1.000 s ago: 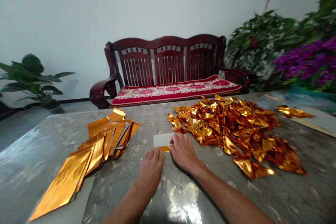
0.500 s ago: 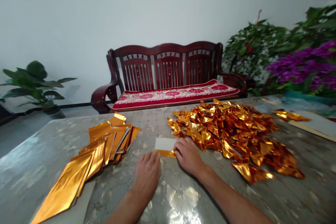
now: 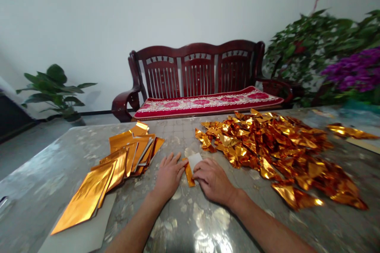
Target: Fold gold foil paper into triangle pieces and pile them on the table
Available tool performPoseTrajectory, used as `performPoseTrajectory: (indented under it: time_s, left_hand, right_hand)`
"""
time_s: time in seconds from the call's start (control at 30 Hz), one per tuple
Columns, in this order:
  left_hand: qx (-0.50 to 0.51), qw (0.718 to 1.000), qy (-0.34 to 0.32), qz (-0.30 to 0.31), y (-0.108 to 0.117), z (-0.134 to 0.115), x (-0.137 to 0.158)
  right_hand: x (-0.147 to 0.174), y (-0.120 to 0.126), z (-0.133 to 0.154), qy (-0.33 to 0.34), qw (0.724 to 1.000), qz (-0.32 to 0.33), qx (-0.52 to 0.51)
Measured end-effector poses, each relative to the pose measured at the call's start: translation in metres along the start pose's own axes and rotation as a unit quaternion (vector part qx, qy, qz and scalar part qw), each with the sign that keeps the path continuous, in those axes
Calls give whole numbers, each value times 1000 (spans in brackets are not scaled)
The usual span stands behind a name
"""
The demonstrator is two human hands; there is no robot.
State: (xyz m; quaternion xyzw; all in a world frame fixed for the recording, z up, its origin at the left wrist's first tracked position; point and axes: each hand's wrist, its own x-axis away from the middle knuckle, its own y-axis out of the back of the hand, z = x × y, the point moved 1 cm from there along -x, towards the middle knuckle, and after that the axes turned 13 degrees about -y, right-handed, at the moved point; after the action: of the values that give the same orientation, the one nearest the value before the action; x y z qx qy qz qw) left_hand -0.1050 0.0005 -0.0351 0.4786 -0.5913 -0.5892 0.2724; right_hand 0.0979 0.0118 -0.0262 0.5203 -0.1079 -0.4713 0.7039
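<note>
A partly folded sheet of gold foil paper lies on the table between my hands, its white back showing on the upper right part and a gold strip along its left side. My left hand rests flat at the left of the sheet, fingers spread, thumb near the gold strip. With curled fingers, my right hand grips the sheet's right side and covers part of it. A fanned stack of flat gold foil sheets is to the left of my left hand. To the right spreads a heap of folded gold foil pieces.
The patterned grey table has a pale board under the foil stack. Clear plastic and another board are at the far right. Beyond stand a wooden bench with a red cushion and potted plants.
The foil sheet has turned, so its gold strip now runs up its left side instead of along the near edge. My left fingers have spread; my right fingers have curled. The view has shifted left.
</note>
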Motion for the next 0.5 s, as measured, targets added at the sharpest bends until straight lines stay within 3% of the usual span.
performPoseTrajectory:
  time_s: [0.23,0.5]
  left_hand:
    - [52,999,7,-9,1,2,-1]
    - [83,995,26,-52,-1,6,0]
  right_hand:
    - [-2,-3,-2,32,998,24,-46]
    - [-3,-7,-6,2,998,21,-56]
